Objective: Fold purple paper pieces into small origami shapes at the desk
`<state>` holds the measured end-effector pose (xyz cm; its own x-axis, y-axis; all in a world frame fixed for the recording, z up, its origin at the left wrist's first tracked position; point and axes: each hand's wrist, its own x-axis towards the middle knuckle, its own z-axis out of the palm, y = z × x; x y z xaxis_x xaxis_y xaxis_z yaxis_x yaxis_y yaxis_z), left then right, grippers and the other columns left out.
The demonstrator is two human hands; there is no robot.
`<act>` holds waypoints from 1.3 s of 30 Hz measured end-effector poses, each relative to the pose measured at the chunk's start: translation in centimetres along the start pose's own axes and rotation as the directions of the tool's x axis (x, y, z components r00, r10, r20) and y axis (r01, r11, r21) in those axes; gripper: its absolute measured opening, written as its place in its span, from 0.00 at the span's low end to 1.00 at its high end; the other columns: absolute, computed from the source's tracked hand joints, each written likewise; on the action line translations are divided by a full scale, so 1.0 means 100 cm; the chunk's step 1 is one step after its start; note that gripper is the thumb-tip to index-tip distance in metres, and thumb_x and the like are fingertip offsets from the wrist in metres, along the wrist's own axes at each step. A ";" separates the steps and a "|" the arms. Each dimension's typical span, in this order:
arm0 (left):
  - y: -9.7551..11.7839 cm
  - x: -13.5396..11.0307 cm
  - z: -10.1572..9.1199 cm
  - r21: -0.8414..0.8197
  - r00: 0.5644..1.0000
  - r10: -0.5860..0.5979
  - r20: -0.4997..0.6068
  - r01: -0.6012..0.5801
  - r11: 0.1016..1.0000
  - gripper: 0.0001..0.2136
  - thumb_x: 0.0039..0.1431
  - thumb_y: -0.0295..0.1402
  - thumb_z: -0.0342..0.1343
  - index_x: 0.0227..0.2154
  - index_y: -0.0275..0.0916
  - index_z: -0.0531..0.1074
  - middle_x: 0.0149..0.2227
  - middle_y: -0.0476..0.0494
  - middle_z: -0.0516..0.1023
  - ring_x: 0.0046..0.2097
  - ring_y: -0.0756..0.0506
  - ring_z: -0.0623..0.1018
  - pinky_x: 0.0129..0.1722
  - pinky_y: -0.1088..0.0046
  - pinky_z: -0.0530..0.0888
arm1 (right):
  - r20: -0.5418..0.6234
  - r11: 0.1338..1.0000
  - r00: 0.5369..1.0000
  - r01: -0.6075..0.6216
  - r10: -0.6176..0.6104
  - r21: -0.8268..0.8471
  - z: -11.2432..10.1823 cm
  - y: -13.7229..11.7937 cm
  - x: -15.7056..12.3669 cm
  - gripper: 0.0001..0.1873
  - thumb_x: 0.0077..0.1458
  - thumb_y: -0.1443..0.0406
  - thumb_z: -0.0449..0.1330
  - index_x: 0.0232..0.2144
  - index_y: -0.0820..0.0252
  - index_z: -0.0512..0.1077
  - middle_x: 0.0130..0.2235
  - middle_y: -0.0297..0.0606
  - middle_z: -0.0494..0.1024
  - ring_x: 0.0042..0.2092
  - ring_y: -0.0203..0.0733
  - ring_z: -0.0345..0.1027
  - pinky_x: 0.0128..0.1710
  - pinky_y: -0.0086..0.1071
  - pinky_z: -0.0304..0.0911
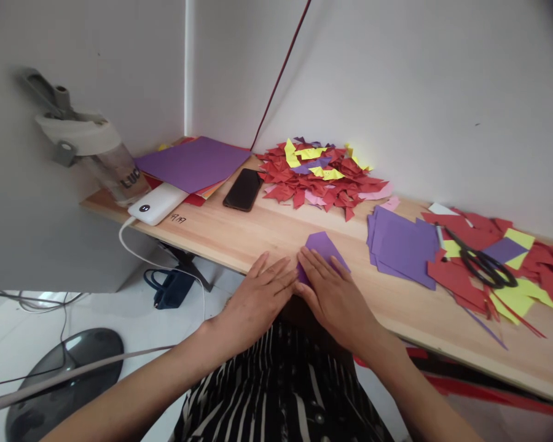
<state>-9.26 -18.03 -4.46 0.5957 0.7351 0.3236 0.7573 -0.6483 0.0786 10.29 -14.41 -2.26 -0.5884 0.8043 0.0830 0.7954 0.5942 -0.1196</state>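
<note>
With the left hand [263,296] spread alongside and the right hand [332,292] flat on the purple paper [323,244], press its edges evenly.

The right fingers [314,264] hide some of the purple paper [323,244] under them; the bottle [108,169] (mostly its top) looks blurry.

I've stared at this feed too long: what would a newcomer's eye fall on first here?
Most likely the heap of paper pieces, mostly red with yellow, purple and pink, at the back of the desk near the wall. Next, the purple paper near the front edge, with the right hand on it and the left hand close beside. Off to the right, black scissors lie on red and yellow scraps.
</note>
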 end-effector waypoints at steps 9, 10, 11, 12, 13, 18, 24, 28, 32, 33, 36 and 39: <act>0.002 -0.004 0.003 -0.003 1.000 -0.001 -0.005 0.001 1.000 0.21 0.63 0.25 0.46 0.59 0.39 0.64 0.63 0.41 0.65 0.68 0.42 0.55 0.68 0.49 0.49 | -0.010 0.998 1.000 -0.030 0.030 -0.054 0.007 0.028 0.041 0.32 0.67 0.57 0.42 0.64 0.75 0.56 0.66 0.55 0.55 0.68 0.48 0.47 0.65 0.48 0.44; 0.002 -0.004 0.004 0.007 1.000 -0.003 -0.006 0.003 1.000 0.21 0.63 0.26 0.46 0.58 0.39 0.64 0.63 0.42 0.65 0.68 0.42 0.56 0.68 0.49 0.49 | -0.013 0.998 0.999 -0.037 0.036 -0.052 0.008 0.028 0.041 0.32 0.66 0.57 0.42 0.65 0.75 0.55 0.67 0.55 0.54 0.68 0.48 0.46 0.65 0.48 0.45; 0.003 -0.005 0.004 0.016 1.000 -0.007 -0.006 0.007 1.000 0.21 0.63 0.26 0.46 0.58 0.39 0.65 0.63 0.43 0.65 0.68 0.41 0.57 0.68 0.49 0.49 | -0.018 0.997 0.999 -0.050 0.049 -0.054 0.009 0.028 0.039 0.32 0.66 0.57 0.42 0.65 0.74 0.54 0.67 0.54 0.54 0.68 0.49 0.46 0.65 0.48 0.45; 0.004 -0.005 0.004 0.025 1.000 -0.012 -0.007 0.012 1.000 0.20 0.63 0.26 0.46 0.58 0.39 0.65 0.63 0.43 0.65 0.67 0.41 0.57 0.68 0.49 0.49 | -0.026 0.996 0.998 -0.067 0.065 -0.059 0.010 0.027 0.036 0.33 0.66 0.56 0.43 0.65 0.74 0.54 0.67 0.53 0.54 0.68 0.49 0.45 0.65 0.49 0.45; 0.004 -0.005 0.004 0.033 1.000 -0.013 -0.008 0.013 0.999 0.20 0.63 0.27 0.46 0.58 0.39 0.64 0.63 0.44 0.66 0.67 0.41 0.58 0.68 0.50 0.49 | -0.036 0.994 0.996 -0.086 0.083 -0.066 0.010 0.026 0.031 0.33 0.66 0.56 0.43 0.65 0.73 0.54 0.67 0.52 0.54 0.69 0.50 0.45 0.65 0.50 0.45; 0.005 -0.005 0.005 0.029 1.000 -0.023 -0.011 0.023 0.999 0.21 0.63 0.28 0.48 0.58 0.38 0.64 0.62 0.43 0.67 0.67 0.41 0.58 0.68 0.51 0.48 | -0.051 0.998 0.998 -0.042 0.039 -0.056 0.010 0.004 -0.006 0.32 0.66 0.56 0.45 0.65 0.68 0.55 0.67 0.45 0.54 0.69 0.49 0.42 0.66 0.52 0.42; 0.005 -0.004 0.006 0.012 1.000 -0.014 -0.011 0.014 1.000 0.21 0.62 0.28 0.49 0.58 0.37 0.64 0.61 0.39 0.67 0.66 0.41 0.60 0.68 0.51 0.50 | 0.001 0.999 0.999 0.034 -0.034 -0.009 0.002 -0.016 -0.030 0.30 0.65 0.57 0.46 0.63 0.67 0.60 0.66 0.46 0.58 0.67 0.48 0.50 0.64 0.51 0.49; 0.008 -0.002 0.003 0.039 1.000 -0.020 -0.013 0.020 0.999 0.19 0.62 0.26 0.48 0.57 0.35 0.66 0.61 0.39 0.68 0.65 0.41 0.63 0.68 0.54 0.51 | -0.002 0.999 1.000 -0.011 0.011 -0.039 -0.002 -0.011 -0.014 0.29 0.66 0.57 0.43 0.63 0.68 0.61 0.65 0.45 0.59 0.66 0.49 0.53 0.65 0.51 0.48; 0.010 -0.003 0.001 0.056 1.000 -0.014 0.005 0.014 0.998 0.21 0.61 0.25 0.49 0.57 0.34 0.65 0.60 0.40 0.69 0.64 0.41 0.64 0.68 0.56 0.52 | 0.013 0.995 0.998 -0.063 0.065 -0.083 -0.005 0.000 0.011 0.30 0.67 0.57 0.43 0.63 0.72 0.59 0.65 0.49 0.58 0.67 0.50 0.51 0.65 0.50 0.45; 0.010 -0.003 0.001 0.056 1.000 -0.010 0.007 0.010 0.998 0.21 0.61 0.25 0.49 0.58 0.34 0.64 0.60 0.40 0.69 0.64 0.41 0.64 0.68 0.55 0.52 | 0.018 0.993 0.997 -0.073 0.075 -0.094 -0.005 0.003 0.016 0.30 0.67 0.57 0.44 0.63 0.73 0.59 0.65 0.50 0.58 0.67 0.50 0.51 0.65 0.50 0.45; 0.010 -0.005 -0.001 0.046 1.000 -0.002 -0.006 0.002 0.999 0.20 0.61 0.26 0.49 0.57 0.35 0.65 0.61 0.41 0.68 0.63 0.41 0.65 0.67 0.55 0.52 | 0.024 0.988 0.994 -0.103 0.106 -0.119 -0.005 0.012 0.030 0.30 0.67 0.58 0.45 0.63 0.74 0.58 0.65 0.52 0.58 0.67 0.51 0.50 0.65 0.49 0.44; 0.011 -0.007 -0.002 0.040 1.000 -0.005 -0.019 0.006 0.999 0.19 0.62 0.26 0.48 0.56 0.36 0.66 0.61 0.42 0.69 0.62 0.42 0.66 0.67 0.55 0.52 | 0.015 0.981 0.989 -0.147 0.150 -0.128 -0.003 0.017 0.037 0.31 0.66 0.58 0.45 0.63 0.74 0.58 0.65 0.52 0.58 0.67 0.53 0.50 0.65 0.49 0.45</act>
<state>-8.91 -19.28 -4.44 0.5868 0.7345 0.3408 0.7709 -0.6356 0.0423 9.52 -10.40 -1.82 -0.4643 0.8843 0.0495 0.8853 0.4650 -0.0030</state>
